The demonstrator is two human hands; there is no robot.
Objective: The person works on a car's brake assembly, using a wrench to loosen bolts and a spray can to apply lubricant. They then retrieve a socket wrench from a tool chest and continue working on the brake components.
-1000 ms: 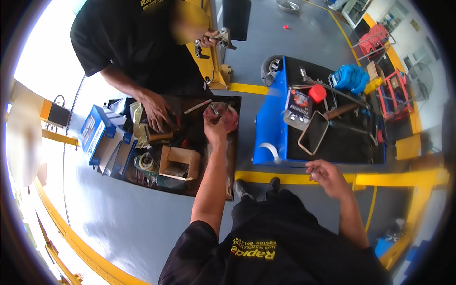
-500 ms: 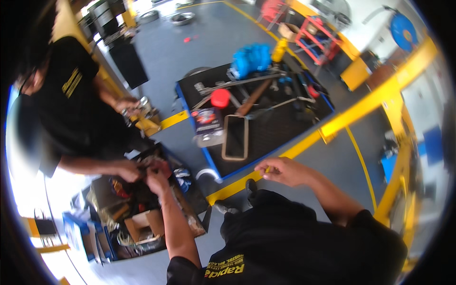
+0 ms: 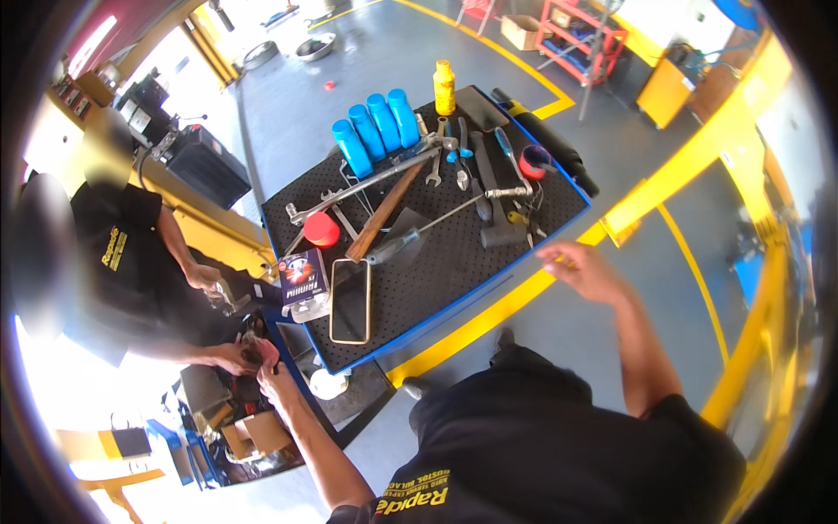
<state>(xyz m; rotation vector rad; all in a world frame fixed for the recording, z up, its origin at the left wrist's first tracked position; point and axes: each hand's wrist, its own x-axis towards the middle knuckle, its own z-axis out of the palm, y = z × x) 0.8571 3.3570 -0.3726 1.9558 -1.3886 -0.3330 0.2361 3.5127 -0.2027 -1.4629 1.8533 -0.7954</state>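
Our L hand [image 3: 277, 384] at red rag [image 3: 267, 351], grip unclear | co-worker's hand [image 3: 234, 359] adj. | our R hand [image 3: 578, 272] half-curled nr desk [image 3: 445, 278], contents unclear

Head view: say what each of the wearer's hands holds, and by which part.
The left hand meets a reddish cloth at its near edge; whether it grips cannot be told. The right hand is loosely curled, with nothing visibly held.
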